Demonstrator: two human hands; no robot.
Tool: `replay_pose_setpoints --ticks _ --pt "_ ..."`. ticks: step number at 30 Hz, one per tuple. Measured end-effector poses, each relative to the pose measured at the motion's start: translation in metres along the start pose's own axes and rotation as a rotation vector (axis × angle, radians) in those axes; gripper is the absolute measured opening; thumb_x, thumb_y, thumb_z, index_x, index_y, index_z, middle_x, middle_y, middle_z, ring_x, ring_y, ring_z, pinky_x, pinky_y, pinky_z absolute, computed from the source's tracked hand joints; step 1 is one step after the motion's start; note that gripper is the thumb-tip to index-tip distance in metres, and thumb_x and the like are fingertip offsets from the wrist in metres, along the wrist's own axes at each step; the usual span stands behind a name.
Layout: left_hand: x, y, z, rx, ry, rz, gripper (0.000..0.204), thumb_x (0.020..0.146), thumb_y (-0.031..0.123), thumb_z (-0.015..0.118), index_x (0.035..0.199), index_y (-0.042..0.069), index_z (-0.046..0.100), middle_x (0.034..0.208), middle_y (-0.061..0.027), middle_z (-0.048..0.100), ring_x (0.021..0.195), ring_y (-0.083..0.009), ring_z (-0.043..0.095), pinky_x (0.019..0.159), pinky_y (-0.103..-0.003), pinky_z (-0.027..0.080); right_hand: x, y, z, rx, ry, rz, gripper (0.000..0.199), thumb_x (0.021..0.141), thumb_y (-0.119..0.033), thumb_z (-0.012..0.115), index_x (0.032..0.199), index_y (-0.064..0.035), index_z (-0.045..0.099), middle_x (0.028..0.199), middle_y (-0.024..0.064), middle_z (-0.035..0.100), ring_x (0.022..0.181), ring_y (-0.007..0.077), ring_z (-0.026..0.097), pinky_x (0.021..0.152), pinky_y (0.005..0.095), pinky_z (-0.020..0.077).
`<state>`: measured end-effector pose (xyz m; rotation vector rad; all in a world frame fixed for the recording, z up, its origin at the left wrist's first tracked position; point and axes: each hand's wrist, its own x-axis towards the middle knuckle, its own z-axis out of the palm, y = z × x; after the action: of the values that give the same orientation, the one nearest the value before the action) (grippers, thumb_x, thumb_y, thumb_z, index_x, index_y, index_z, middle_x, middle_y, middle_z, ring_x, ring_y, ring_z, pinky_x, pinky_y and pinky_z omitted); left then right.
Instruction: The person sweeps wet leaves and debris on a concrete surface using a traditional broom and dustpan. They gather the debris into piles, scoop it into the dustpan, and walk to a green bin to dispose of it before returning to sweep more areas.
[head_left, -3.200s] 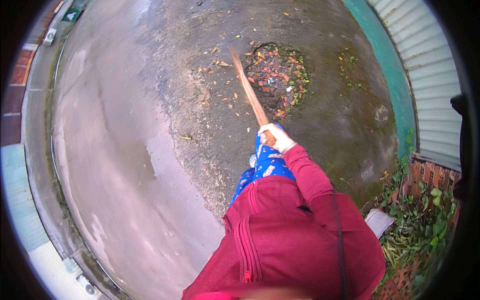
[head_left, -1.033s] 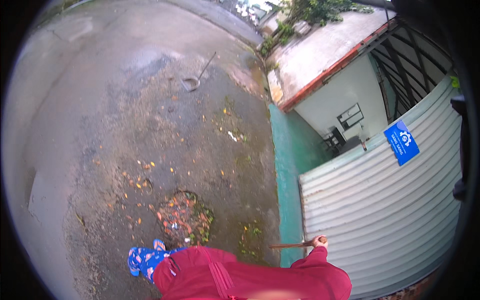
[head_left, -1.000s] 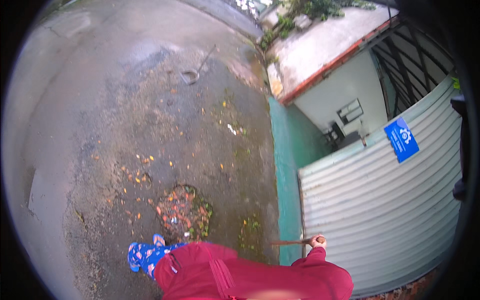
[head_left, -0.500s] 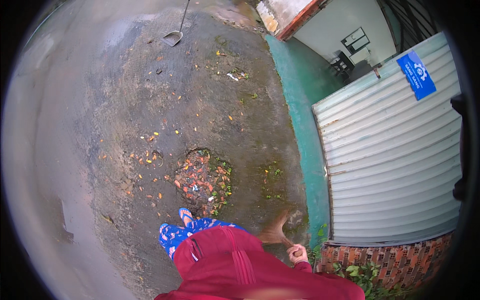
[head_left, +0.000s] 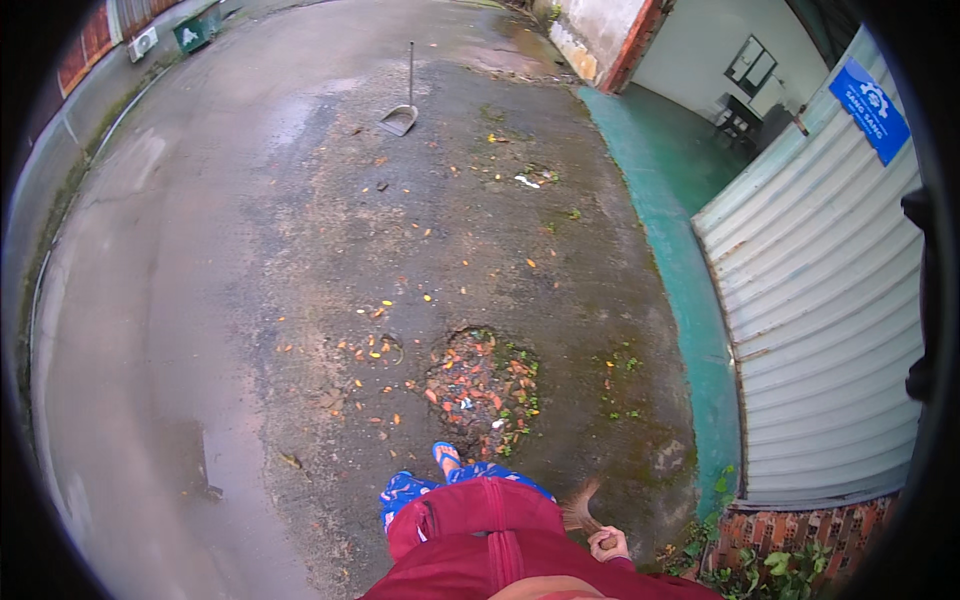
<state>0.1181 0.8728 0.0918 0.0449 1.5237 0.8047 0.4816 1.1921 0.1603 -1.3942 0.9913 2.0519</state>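
Low in the view, my right hand is wrapped round the handle of a straw broom, whose brown bristles fan out beside my right hip. My left hand is not in sight. Just ahead of my blue flip-flops lies a shallow hole in the concrete, filled with broken red brick bits, scraps and small green weeds. Yellow and orange leaves are scattered to its left. Farther off, a long-handled dustpan stands on the ground with its handle upright.
To the right a green painted strip runs beside a corrugated metal panel with a blue sign. A brick base with plants is at the lower right. Wet concrete stretches on the left. A white scrap lies beyond the hole.
The view has tilted up and turned left, so the ground and dustpan appear lower and farther right. The broom has come closer to my body, still in my right hand.
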Motion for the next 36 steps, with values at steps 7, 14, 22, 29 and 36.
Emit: replay_pose_setpoints --ticks 7,14,22,29,36 --pt "-0.042 -0.060 -0.049 0.140 0.035 -0.123 0.022 0.073 0.011 0.054 0.093 0.003 0.059 0.094 -0.0094 0.057 0.076 -0.0189 0.055 0.068 -0.031 0.043 0.006 -0.015 0.004 -0.188 -0.037 -0.175 0.021 0.066 -0.002 0.053 0.052 -0.0060 0.038 0.053 0.0018 0.042 0.048 0.0106 0.044 0.045 0.0203 0.0406" --pt "-0.050 -0.045 -0.061 0.356 -0.124 -0.105 0.022 0.073 0.011 0.055 0.092 0.003 0.059 0.097 -0.0094 0.057 0.080 -0.0195 0.055 0.071 -0.031 0.043 0.009 0.029 0.015 -0.562 0.029 -0.228 0.013 0.066 -0.009 0.052 0.056 -0.0077 0.044 0.050 0.0005 0.043 0.047 0.0110 0.043 0.044 0.0204 0.0405" --pt "-0.100 0.003 -0.107 0.655 -0.585 0.090 0.021 0.073 0.012 0.055 0.092 0.003 0.060 0.101 -0.0095 0.056 0.084 -0.0202 0.055 0.075 -0.031 0.043 0.009 0.037 0.079 -0.867 -0.279 -0.944 0.014 0.078 -0.021 0.051 0.074 -0.0089 0.047 0.059 -0.0037 0.042 0.048 0.0062 0.038 0.043 0.0178 0.0313" --pt "-0.093 -0.005 -0.148 0.331 0.612 -0.106 0.028 0.072 0.009 0.052 0.099 0.004 0.057 0.074 -0.0076 0.061 0.062 -0.0111 0.057 0.051 -0.025 0.047 0.101 -0.054 0.157 -0.960 0.075 -0.558 0.014 0.065 -0.004 0.055 0.063 -0.0097 0.043 0.050 -0.0012 0.042 0.041 0.0099 0.040 0.038 0.0232 0.0339" --pt "-0.059 -0.029 -0.069 0.104 0.312 -0.274 0.030 0.077 0.007 0.049 0.107 0.008 0.052 0.085 -0.0087 0.060 0.068 -0.0146 0.059 0.055 -0.025 0.048 0.238 0.140 0.142 -1.478 0.155 -0.589 0.007 0.065 -0.007 0.052 0.067 -0.0004 0.049 0.056 0.0076 0.051 0.044 0.0185 0.051 0.039 0.0328 0.0417"
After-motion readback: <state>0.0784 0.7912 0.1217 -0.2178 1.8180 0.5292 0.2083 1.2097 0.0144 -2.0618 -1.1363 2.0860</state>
